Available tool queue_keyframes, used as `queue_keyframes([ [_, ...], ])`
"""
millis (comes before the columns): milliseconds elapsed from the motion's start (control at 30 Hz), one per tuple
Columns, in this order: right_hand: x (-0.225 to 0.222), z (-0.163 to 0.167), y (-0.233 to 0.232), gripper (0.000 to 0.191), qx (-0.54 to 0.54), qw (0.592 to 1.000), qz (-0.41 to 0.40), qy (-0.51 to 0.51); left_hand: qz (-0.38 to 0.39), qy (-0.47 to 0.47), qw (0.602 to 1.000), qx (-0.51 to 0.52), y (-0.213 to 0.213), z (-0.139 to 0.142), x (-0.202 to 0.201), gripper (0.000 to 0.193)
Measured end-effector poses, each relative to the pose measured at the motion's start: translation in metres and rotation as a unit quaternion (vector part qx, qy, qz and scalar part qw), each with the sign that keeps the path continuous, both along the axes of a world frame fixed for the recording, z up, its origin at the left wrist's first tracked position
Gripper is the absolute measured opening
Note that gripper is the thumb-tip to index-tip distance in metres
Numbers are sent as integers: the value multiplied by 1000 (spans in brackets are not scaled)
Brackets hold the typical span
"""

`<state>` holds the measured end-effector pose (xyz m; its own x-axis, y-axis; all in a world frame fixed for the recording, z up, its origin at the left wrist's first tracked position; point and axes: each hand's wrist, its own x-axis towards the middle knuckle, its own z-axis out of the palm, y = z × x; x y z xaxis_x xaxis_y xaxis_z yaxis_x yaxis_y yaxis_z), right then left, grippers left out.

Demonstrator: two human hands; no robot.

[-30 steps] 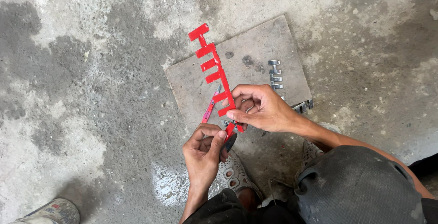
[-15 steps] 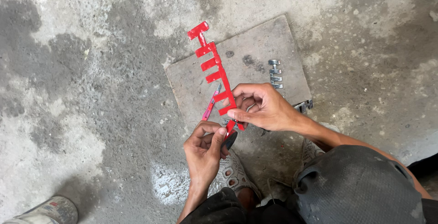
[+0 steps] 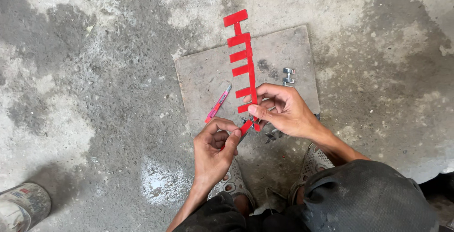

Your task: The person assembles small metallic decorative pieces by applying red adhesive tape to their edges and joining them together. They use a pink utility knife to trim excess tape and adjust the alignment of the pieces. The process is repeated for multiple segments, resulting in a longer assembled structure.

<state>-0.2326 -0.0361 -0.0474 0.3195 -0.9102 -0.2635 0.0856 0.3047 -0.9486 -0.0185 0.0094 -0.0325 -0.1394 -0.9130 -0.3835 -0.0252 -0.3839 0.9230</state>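
— Evidently the red comb-shaped strip (image 3: 246, 66) is held above the grey slab (image 3: 208, 76), pinched near its lower end by the right hand (image 3: 283, 111); its lowest tab is gripped by the left hand (image 3: 215, 147).
— A steady pull seems required next. What is obscured?
— The pink knife (image 3: 217, 103) is partly hidden, and the metal pieces (image 3: 288, 76) are hard to make out.

Red comb-shaped strip (image 3: 246, 66); pink knife (image 3: 217, 104); grey slab (image 3: 208, 76); mottled grey floor (image 3: 94, 71).
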Motion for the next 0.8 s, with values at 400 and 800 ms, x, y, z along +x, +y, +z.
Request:
queue_keyframes([
  [400,-1,0,4,21,-18,999,14,26,17,-11,1000,-22,1,1,-1,4],
  [800,-9,-4,4,25,17,998,-24,-46,28,13,1000,1,2,-4,-1,4],
])
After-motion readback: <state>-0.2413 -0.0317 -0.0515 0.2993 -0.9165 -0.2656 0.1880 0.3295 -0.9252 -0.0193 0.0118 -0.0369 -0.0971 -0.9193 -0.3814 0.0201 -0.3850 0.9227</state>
